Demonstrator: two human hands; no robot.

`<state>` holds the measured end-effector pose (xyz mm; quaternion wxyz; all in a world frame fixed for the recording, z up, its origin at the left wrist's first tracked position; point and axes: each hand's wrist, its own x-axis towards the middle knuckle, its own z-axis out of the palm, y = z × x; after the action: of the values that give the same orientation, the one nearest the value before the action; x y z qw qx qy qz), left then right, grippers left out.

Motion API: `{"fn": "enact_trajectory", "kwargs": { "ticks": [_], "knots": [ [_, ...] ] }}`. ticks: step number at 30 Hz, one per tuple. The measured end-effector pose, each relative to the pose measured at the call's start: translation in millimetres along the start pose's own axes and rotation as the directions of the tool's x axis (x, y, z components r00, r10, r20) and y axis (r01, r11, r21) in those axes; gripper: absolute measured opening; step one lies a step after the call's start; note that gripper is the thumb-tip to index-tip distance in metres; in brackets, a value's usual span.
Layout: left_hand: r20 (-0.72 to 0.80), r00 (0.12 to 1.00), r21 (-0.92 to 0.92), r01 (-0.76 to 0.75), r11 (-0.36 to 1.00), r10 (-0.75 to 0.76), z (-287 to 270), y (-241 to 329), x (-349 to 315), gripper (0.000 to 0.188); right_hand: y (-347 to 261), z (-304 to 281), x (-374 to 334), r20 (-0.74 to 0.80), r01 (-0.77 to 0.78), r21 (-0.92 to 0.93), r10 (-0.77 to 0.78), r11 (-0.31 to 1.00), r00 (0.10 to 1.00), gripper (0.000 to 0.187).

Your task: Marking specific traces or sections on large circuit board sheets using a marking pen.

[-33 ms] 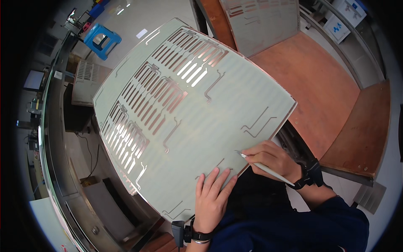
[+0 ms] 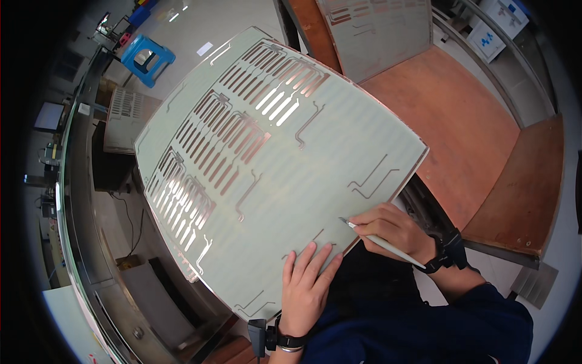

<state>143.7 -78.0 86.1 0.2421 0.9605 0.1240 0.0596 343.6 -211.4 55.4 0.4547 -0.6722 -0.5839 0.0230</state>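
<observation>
A large pale green panel (image 2: 273, 164) with copper-coloured slotted strips and thin angled traces lies tilted across the view, resting over a long metal workbench (image 2: 91, 267) that curves along the left side. The left hand (image 2: 306, 288) lies flat on the panel's near edge, fingers spread and extended, palm down, gripping nothing. The right hand (image 2: 394, 230) sits at the panel's near right edge, its fingers closed around a slim white pen-like tool (image 2: 382, 241) whose tip touches the panel surface just beside a thin trace. Both wrists wear dark bands, and dark blue sleeves cover the forearms.

Beyond the panel's far right corner, a second similar panel (image 2: 376, 30) leans upright against an orange-brown wooden surface (image 2: 461, 133). Near the far left, a blue plastic stool (image 2: 147, 59) stands on the grey floor, with a smaller slotted grey sheet (image 2: 124, 118) lying close to the workbench.
</observation>
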Motion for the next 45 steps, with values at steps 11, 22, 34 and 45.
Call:
{"fn": "enact_trajectory", "kwargs": {
  "ticks": [11,22,34,45],
  "knots": [
    [0.035,0.996,0.124,0.071,0.99,-0.076,-4,8,22,0.066,2,-2,1,-0.01,-0.008,0.077,0.009,0.997,1.0,0.027],
    [0.151,0.986,0.005,0.064,0.998,-0.064,-32,2,1,0.059,2,-8,56,0.011,-0.121,0.071,0.121,0.99,0.993,0.023],
    [-0.065,0.998,0.028,0.006,1.0,-0.004,-10,-31,76,0.05,18,21,79,0.046,-0.109,0.062,0.106,0.992,0.993,0.025],
    [-0.072,0.997,0.028,0.03,0.999,-0.028,-7,-33,82,0.046,24,27,76,0.039,-0.1,0.061,0.097,0.993,0.994,0.026]
  ]
}}
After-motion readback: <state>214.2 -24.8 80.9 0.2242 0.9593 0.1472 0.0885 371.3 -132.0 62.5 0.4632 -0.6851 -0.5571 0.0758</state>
